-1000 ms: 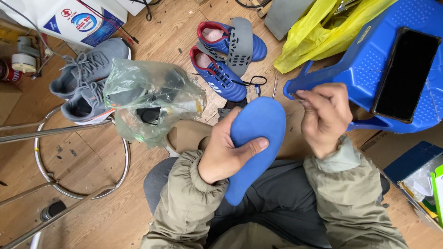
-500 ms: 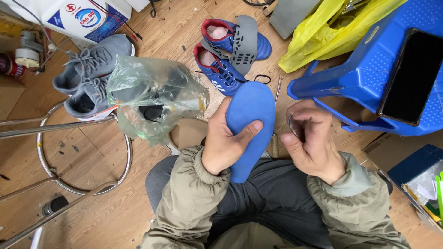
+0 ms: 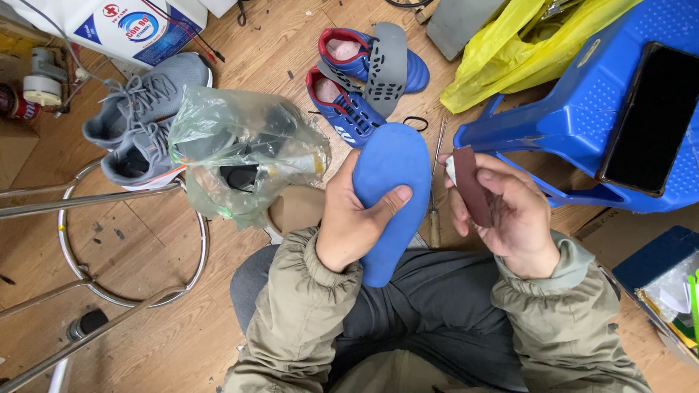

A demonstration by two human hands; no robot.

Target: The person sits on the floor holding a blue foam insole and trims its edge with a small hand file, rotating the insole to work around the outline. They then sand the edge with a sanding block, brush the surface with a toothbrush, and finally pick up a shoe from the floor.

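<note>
Right hand (image 3: 510,218) turned, showing sandpaper (image 3: 472,185); insole (image 3: 389,196) half-hidden

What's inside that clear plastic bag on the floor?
Through the bag some dark, shoe-like shapes and a pale tube with a yellow end show. The crinkled plastic blurs them, so the rest of the contents cannot be made out.

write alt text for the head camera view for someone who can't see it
A seated person's left hand holds a blue insole over their lap while the right hand holds a small brown strip beside it. On the wooden floor ahead lie blue shoes, grey sneakers and a blue plastic stool.
</note>
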